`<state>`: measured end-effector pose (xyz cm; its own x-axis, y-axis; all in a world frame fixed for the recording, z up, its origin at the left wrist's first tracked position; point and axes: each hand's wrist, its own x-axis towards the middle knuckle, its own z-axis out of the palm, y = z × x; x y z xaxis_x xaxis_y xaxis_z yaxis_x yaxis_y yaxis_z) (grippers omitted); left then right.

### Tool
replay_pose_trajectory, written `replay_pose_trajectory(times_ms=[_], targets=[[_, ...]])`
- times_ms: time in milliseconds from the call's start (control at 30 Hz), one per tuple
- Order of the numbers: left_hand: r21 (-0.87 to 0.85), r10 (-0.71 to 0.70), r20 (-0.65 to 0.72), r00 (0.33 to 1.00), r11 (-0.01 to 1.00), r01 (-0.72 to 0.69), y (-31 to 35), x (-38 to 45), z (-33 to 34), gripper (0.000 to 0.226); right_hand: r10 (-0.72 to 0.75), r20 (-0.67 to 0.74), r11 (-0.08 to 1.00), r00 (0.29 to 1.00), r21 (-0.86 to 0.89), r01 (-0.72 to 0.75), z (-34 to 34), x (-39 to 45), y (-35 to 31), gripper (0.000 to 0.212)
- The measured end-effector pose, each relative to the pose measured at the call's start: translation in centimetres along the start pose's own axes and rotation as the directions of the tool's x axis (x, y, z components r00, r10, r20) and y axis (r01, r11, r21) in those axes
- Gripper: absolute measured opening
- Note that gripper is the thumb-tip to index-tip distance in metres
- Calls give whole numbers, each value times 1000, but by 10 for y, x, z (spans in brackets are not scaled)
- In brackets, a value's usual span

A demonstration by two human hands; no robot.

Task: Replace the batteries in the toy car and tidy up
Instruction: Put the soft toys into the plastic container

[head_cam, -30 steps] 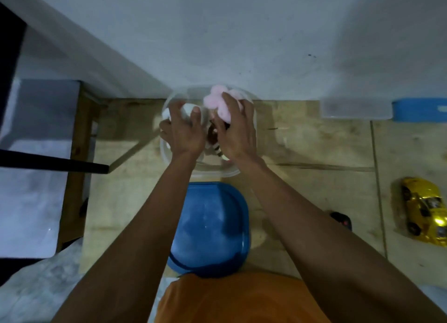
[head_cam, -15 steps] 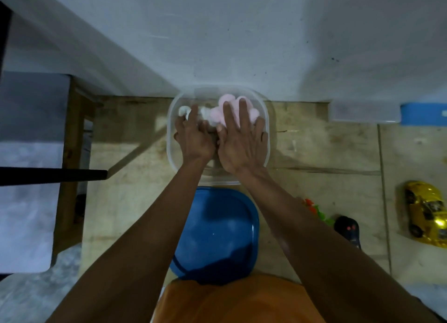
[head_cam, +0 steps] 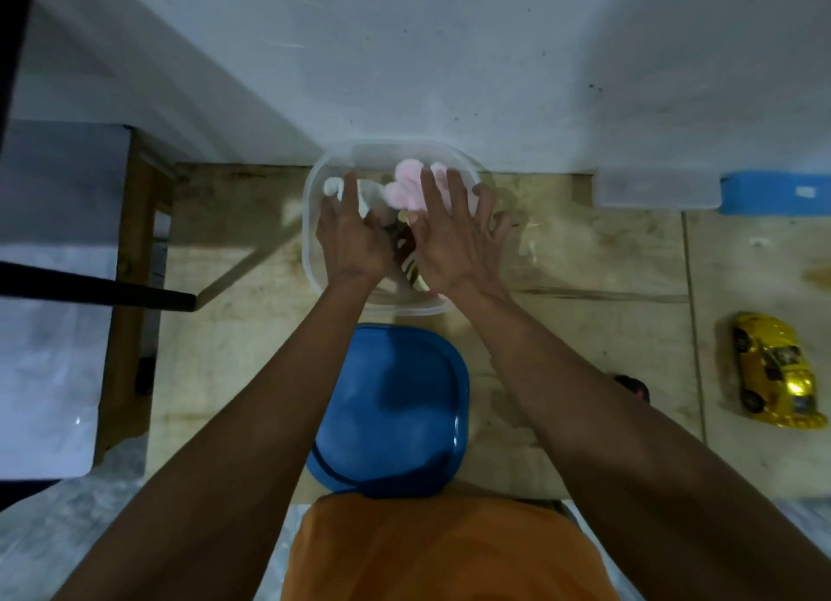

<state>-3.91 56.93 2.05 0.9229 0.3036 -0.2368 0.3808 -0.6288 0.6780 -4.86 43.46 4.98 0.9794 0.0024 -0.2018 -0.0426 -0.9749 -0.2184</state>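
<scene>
Toy car (head_cam: pixel 774 370), yellow, sits alone on the surface well right of both hands. Left hand (head_cam: pixel 350 236) and right hand (head_cam: pixel 454 240), fingers spread flat, press toys into a clear tub (head_cam: pixel 310 240). Its blue lid (head_cam: pixel 391 411) lies nearer the body, so tidying seems unfinished.

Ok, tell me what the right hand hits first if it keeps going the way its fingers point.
The right hand points away from the person, over the clear plastic tub. First in line is probably the pink soft toy at its fingertips, then the tub's far wall; depth is unclear.

Home: toy car (head_cam: pixel 774 371), wooden table (head_cam: pixel 234 375)
</scene>
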Motion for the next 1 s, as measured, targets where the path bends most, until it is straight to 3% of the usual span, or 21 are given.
replay_pose_trajectory(times_ms=[167, 333, 400, 500, 700, 867, 1000], targets=[[-41, 118, -210, 971, 991, -129, 21, -41, -15, 53, 81, -111, 972, 991, 228, -55, -21, -30, 31, 52], [-118, 223, -336, 915, 954, -276, 56, -130, 8, 45, 176, -212, 894, 961, 444, -66, -33, -91, 112, 48], [-136, 242, -284, 928, 947, -289, 65, -175, 35, 46, 234, -233, 878, 944, 467, -103, -30, -125, 158, 47], [-158, 177, -94, 980, 969, -191, 69, -232, 79, 54, 313, -225, 869, 923, 460, -182, -18, -176, 218, 49], [-12, 47, 150, 988, 999, -46, 77, -297, 149, 68, 318, -66, 876, 946, 401, -266, 28, -242, 271, 62], [108, 3, 185, 983, 994, -23, 74, -301, 176, 74, 279, 32, 909, 960, 312, -275, 46, -245, 276, 68], [200, -25, 156, 987, 980, -7, 75, -299, 183, 66, 293, -12, 921, 956, 272, -279, 54, -244, 280, 64]])
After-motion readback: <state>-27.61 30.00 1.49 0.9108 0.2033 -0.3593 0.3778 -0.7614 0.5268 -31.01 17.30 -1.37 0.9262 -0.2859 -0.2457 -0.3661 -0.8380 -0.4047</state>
